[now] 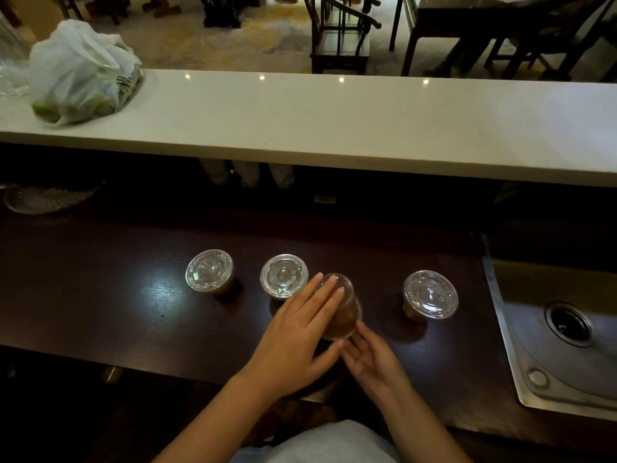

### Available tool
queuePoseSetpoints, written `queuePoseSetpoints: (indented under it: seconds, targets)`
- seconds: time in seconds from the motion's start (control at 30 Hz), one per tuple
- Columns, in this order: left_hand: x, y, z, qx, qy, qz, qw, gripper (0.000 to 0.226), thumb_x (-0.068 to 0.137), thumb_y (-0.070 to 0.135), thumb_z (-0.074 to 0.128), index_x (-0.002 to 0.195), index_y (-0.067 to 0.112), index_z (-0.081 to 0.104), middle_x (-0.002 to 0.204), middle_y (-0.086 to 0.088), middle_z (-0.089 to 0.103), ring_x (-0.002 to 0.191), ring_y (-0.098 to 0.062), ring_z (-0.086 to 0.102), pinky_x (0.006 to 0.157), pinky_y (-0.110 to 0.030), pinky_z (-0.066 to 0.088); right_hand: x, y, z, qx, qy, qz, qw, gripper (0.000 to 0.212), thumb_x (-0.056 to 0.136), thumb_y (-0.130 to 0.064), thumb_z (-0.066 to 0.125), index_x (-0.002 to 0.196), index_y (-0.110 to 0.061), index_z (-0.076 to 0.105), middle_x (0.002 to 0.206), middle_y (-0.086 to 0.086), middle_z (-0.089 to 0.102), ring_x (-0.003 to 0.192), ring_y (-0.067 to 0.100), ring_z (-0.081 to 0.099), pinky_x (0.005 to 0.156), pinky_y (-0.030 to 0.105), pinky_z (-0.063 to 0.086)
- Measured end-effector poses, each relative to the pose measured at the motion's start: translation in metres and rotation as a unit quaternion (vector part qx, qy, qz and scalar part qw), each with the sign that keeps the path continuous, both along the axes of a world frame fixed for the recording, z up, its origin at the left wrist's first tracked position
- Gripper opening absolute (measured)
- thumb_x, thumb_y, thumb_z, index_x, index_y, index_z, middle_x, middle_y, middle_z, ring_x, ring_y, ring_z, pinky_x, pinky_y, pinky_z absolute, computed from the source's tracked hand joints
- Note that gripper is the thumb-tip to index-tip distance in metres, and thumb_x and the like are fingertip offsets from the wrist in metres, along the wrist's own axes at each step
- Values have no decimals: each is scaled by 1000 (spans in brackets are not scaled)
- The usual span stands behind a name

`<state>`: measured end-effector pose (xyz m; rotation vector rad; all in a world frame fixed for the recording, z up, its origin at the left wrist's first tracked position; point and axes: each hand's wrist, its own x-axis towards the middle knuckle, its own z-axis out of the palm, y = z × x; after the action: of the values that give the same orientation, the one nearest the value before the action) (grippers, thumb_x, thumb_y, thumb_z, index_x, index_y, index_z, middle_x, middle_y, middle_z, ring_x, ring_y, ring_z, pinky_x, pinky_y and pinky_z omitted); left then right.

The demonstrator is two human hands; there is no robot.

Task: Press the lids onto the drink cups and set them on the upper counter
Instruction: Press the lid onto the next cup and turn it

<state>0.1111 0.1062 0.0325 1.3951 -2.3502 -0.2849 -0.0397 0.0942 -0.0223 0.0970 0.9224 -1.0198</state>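
Note:
Four clear drink cups with brown liquid stand in a row on the dark lower counter (pixel 100 295). The far-left cup (pixel 209 270), the second cup (pixel 283 276) and the far-right cup (pixel 430 294) each carry a clear lid and stand untouched. My left hand (pixel 300 332) lies flat on top of the third cup (pixel 345 315), covering its lid. My right hand (pixel 370 357) touches that cup's lower side with fingers spread. The white upper counter (pixel 334 121) runs across the view behind them.
A white plastic bag (pixel 83 71) of green produce sits at the left end of the upper counter. A steel sink (pixel 564 332) lies to the right of the cups. A glass dish (pixel 43 198) and stacked cups (pixel 247 173) sit under the upper counter.

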Motion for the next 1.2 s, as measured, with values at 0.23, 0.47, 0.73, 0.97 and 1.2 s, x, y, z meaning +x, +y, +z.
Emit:
queuePoseSetpoints:
  seconds: [0.23,0.47,0.73,0.97,1.2]
  targets:
    - [-9,3,-5,60,164,132,976,60,85,48,44,141,29,31,143,6,30,131,-3,25,105,-16,21,-17,-23,29,-190,306,-10,933,12,88,1,55,89,-8,62,81,8,68,77,17,65,65,25,58]
    - [-48,-8,-3,504,635,254,527,40,97,34,34,131,15,42,111,-12,60,95,-23,61,79,-33,48,-48,-53,23,-464,745,60,475,10,82,-10,60,90,-8,66,88,4,66,80,15,59,74,20,41]
    - [-66,-32,-15,551,723,251,332,62,92,56,29,144,24,25,114,-32,53,117,-39,49,93,-47,40,-68,-53,-5,-585,745,129,294,14,77,2,67,90,-4,67,88,7,67,80,23,62,69,31,51]
    - [-69,-36,-34,545,743,258,289,69,87,65,26,139,21,37,136,-35,37,127,-42,38,102,-48,31,-76,-52,-16,-598,728,187,279,14,81,-4,61,93,-4,68,95,8,67,87,21,61,73,33,53]
    - [-66,-43,-50,536,756,245,285,70,86,68,27,135,21,43,121,-34,51,119,-41,46,96,-49,38,-77,-38,-14,-561,740,243,281,39,84,-31,51,114,-8,63,114,5,65,109,16,57,107,32,27]
